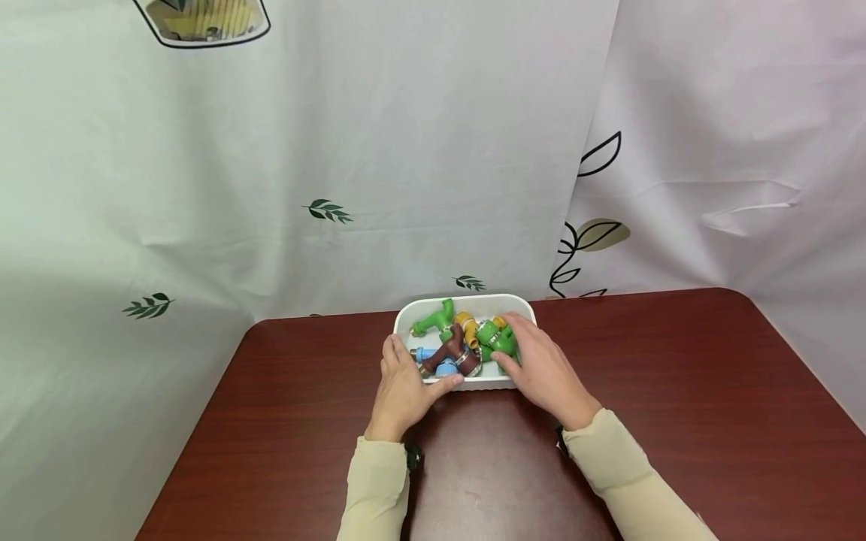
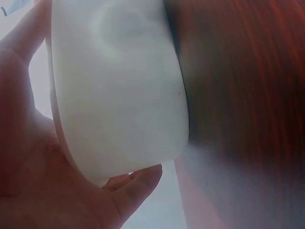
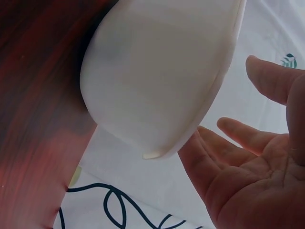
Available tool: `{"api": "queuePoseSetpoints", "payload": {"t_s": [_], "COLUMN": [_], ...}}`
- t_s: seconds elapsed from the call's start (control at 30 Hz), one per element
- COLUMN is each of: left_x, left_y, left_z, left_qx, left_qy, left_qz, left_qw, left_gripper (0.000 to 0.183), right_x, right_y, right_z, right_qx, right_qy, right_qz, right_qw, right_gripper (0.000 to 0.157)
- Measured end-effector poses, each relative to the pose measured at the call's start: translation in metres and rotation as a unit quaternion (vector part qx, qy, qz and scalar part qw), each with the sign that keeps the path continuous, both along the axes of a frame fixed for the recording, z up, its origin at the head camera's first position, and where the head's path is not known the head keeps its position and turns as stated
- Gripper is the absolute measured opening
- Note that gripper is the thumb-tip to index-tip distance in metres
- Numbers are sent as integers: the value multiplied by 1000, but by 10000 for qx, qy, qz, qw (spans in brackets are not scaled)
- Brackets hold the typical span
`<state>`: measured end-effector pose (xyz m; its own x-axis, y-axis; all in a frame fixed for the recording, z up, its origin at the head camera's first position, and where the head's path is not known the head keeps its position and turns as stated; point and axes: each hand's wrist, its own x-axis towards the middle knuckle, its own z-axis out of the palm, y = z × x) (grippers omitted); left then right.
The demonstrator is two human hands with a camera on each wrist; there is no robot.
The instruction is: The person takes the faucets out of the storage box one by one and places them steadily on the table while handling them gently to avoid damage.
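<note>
Left hand point(image 1: 401, 389) grasping white tray point(image 1: 489, 384) at near left corner. Right hand point(image 1: 546, 370) released, fingers loose, over right rim beside green fittings point(image 1: 502, 343).

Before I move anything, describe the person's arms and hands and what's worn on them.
The left hand and right hand wear no gloves. The left sleeve and right sleeve are pale cream, ending at the wrists. A small black object shows at each inner wrist, partly hidden.
</note>
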<state>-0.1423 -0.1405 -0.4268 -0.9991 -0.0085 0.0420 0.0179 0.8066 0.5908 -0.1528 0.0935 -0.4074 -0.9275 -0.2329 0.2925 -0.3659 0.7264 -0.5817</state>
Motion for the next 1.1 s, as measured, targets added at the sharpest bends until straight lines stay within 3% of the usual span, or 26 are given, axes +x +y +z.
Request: {"api": "queuePoseSetpoints", "payload": {"t_s": [0.57, 0.93, 1.1], "left_x": [0, -1, -1], "left_y": [0, 1, 1], "left_z": [1, 2, 2], "left_qx": [16, 34, 36], "left_qy": [-44, -78, -90], "left_qz": [-4, 12, 12], "left_qw": [10000, 10000, 10000], "left_gripper": [134, 134, 134], "right_x": [-13, -14, -15], "right_y": [-6, -10, -10], "right_z": [-4, -4, -4], "right_qx": [339, 794, 836], "right_qy": [210, -473, -389], "right_qz": [198, 63, 118], "right_qw": [9990, 9957, 9957], "right_gripper": [60, 66, 65]}}
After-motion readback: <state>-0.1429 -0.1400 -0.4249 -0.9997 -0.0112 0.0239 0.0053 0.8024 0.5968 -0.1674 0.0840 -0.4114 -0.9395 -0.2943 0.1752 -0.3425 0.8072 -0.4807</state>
